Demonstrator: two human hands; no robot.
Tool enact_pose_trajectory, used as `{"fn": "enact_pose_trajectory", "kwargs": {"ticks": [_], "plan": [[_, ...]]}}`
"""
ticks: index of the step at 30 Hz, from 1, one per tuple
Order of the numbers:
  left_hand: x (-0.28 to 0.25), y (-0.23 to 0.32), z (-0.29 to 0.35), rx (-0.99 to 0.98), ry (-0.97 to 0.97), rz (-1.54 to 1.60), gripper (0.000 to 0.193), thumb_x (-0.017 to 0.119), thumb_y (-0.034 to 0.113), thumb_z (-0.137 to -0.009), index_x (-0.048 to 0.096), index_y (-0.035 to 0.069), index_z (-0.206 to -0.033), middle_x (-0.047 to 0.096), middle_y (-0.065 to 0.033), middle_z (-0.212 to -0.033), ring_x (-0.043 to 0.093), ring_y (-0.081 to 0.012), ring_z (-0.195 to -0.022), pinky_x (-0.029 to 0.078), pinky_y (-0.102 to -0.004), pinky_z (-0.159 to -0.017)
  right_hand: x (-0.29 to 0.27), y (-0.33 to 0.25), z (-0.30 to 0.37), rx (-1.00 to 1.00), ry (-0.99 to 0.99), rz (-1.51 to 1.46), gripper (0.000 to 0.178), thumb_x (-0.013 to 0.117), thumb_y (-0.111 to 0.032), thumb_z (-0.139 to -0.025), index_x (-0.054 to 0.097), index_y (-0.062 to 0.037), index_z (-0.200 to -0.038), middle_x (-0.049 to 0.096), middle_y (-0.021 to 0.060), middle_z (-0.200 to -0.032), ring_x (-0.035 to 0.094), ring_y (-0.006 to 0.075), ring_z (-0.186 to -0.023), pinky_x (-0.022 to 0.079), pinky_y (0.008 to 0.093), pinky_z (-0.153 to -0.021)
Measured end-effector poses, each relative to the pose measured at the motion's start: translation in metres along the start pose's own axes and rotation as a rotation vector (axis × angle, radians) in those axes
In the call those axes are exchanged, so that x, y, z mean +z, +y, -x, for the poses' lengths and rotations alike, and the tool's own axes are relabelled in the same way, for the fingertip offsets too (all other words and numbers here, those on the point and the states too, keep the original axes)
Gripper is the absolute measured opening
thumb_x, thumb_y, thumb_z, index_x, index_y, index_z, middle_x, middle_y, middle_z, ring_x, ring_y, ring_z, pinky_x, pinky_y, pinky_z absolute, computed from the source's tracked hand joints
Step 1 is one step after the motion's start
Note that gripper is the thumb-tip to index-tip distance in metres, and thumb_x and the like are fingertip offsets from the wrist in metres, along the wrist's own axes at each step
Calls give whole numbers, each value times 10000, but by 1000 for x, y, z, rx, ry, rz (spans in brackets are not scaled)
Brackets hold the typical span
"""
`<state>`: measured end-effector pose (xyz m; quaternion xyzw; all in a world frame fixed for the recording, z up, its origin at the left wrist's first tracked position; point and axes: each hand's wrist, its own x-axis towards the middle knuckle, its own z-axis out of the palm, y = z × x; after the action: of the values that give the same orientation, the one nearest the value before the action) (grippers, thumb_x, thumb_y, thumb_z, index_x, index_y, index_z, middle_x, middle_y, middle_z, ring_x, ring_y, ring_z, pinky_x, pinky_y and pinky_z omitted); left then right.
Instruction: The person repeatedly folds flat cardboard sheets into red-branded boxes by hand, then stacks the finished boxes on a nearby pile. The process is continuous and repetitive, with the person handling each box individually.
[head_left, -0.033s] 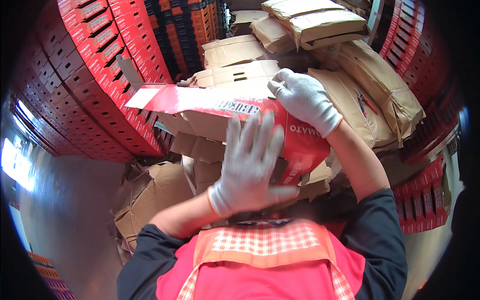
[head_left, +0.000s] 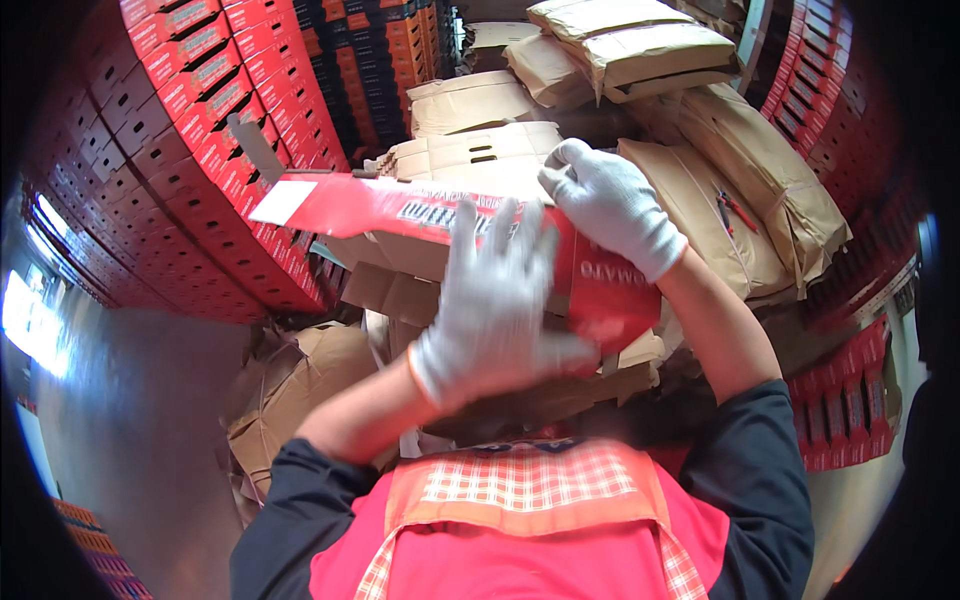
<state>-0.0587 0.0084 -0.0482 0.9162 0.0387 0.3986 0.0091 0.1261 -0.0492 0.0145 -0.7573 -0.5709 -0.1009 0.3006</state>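
Red carton (head_left: pixel 597 265): partly folded, under both gloved hands, its brown inner side showing
Left hand (head_left: pixel 490 305): blurred, flat over the middle of the carton, fingers straight and slightly apart, the forearm slanting inward
Right hand (head_left: pixel 612 205): bent at the carton's far right corner, fingers curled; I cannot tell if they clamp its edge
Brown bundles (head_left: pixel 765 165): right of the carton, a red-handled tool (head_left: pixel 739 209) lying on one
Stacked red boxes (head_left: pixel 185 165): left of the carton

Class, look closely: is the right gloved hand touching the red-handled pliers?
Apart. The head view plainly shows brown wrapped bundle between the right gloved hand and the red-handled pliers.
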Motion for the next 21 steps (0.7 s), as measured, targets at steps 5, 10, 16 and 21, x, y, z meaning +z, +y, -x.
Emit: {"fn": "enact_pose_trajectory", "kwargs": {"ticks": [5, 10, 16, 21], "plan": [[-3, -32, -66, -14, -386, 112, 963, 764, 778, -547, 603, -24, -1055, 620, -216, -994, 618, -378, -947, 478, -466, -864, -23, 11, 22, -141, 255, -5, 252, 686, -223, -881, 617, -7, -992, 698, 160, -830, 701, 337, -814, 544, 406, -766], [-4, -31, -69, -40, -383, 151, 869, 713, 788, -559, 694, 18, -962, 679, -177, -824, 678, -334, -814, 543, -417, -759, -53, 38, 24, -35, -28, -81, 229, 651, -236, -943, 664, -20, -868, 679, 159, -739, 655, 289, -631, 537, 363, -618], [9, -34, -64, -28, -291, 147, 844, 736, 747, -547, 687, -1, -934, 675, -183, -836, 674, -334, -824, 531, -419, -764, -40, 30, -3, -444, -205, 592, 303, 578, -264, -942, 618, -64, -719, 643, 150, -676, 640, 329, -624, 502, 434, -577], [15, -26, -45, -37, -152, 172, 998, 723, 778, -563, 626, -85, -1054, 641, -251, -1009, 618, -369, -1034, 453, -441, -938, 1, 21, -25, -24, -408, 352, 233, 567, -244, -930, 711, -61, -929, 711, 172, -917, 682, 355, -862, 542, 408, -761]]}}
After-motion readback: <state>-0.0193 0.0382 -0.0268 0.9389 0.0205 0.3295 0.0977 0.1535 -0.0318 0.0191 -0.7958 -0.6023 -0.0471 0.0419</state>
